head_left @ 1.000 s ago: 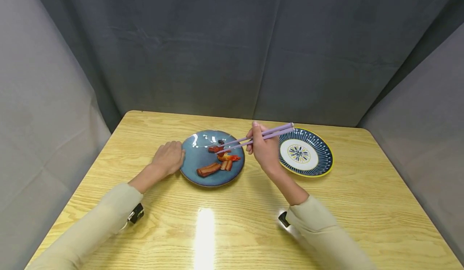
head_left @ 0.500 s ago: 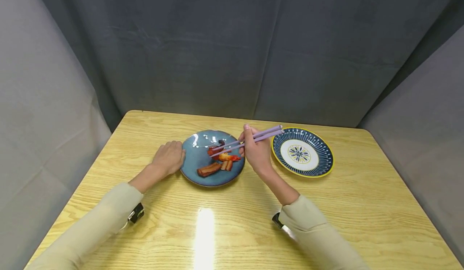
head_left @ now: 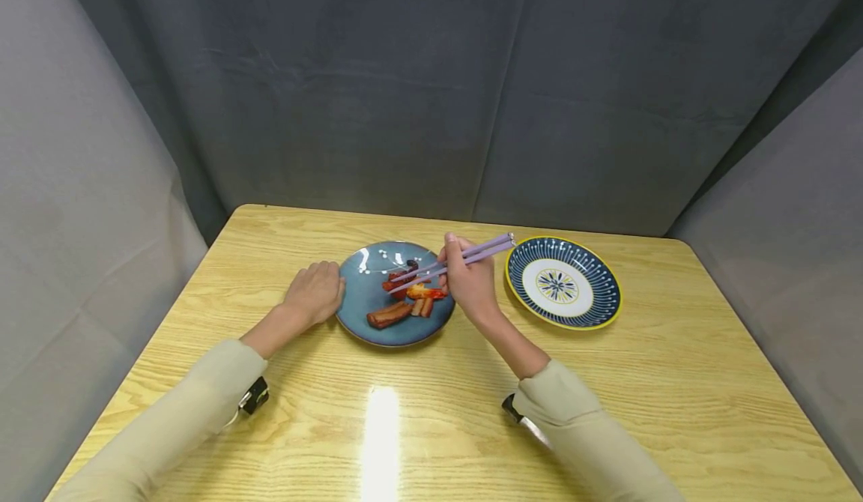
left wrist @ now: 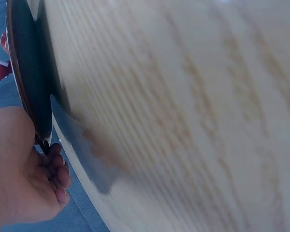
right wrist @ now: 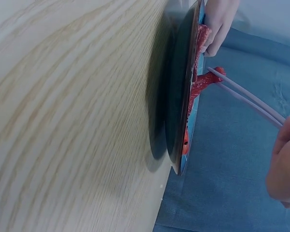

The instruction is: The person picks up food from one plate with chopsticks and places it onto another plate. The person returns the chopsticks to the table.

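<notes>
My left hand point(head_left: 313, 294) pinches the left rim of a blue plate point(head_left: 357, 300); in the left wrist view its fingers point(left wrist: 62, 175) curl under the edge. On the plate lie a long brown strip of meat point(head_left: 387, 315), a smaller ribbed brown piece point(head_left: 422, 307), an orange-red shrimp point(head_left: 426, 292) and dark red food point(head_left: 399, 286). My right hand point(head_left: 472, 281), over the plate's right side, holds two lilac chopsticks point(head_left: 488, 248). In the right wrist view, the chopstick tips lie on either side of a raised end of a red piece point(right wrist: 205, 82). Whether they clamp it firmly is unclear.
A navy and white patterned plate point(head_left: 558, 286) with a yellow rim stands to the right of my right hand. Dark grey curtain point(head_left: 364, 127) hangs behind the wooden table point(head_left: 445, 419), with lighter cloth at both sides.
My right hand has moved left with the chopsticks, bringing their tips onto the dark red food. That food has shifted slightly. The left hand and both plates have stayed in place.
</notes>
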`<state>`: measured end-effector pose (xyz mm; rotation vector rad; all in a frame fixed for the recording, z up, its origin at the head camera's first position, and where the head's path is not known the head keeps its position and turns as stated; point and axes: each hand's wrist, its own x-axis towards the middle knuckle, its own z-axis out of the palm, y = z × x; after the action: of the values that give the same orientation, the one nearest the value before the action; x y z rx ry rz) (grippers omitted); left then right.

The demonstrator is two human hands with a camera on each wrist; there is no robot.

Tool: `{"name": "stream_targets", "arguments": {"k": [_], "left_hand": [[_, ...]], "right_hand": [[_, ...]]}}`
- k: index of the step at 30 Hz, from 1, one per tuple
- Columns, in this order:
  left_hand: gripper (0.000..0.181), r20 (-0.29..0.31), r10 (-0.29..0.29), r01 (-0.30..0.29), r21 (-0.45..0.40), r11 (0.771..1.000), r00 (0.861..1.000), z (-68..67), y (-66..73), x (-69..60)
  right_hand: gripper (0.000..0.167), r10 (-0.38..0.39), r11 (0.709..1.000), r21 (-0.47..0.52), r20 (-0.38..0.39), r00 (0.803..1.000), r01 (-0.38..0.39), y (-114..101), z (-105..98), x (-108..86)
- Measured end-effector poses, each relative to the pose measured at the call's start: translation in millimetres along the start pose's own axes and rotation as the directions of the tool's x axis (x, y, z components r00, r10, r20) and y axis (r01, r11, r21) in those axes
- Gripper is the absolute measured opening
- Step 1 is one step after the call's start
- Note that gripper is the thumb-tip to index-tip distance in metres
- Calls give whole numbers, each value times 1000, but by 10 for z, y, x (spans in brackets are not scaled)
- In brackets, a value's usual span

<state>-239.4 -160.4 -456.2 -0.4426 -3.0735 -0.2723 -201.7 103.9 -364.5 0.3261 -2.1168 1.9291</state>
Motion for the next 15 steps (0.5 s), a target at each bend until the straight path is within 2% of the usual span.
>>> {"name": "stream_targets", "arguments": {"k": [6, 15], "left_hand": [[25, -14, 4, -4, 6, 1000, 1000, -3, -4, -1], [25, -14, 5, -5, -10, 1000, 1000, -2, -12, 4]], "right_hand": [[42, -6, 1000, -3, 12, 1000, 6, 284, 79, 88], [43, -96, 993, -60, 40, 995, 98, 365, 196, 92]]}}
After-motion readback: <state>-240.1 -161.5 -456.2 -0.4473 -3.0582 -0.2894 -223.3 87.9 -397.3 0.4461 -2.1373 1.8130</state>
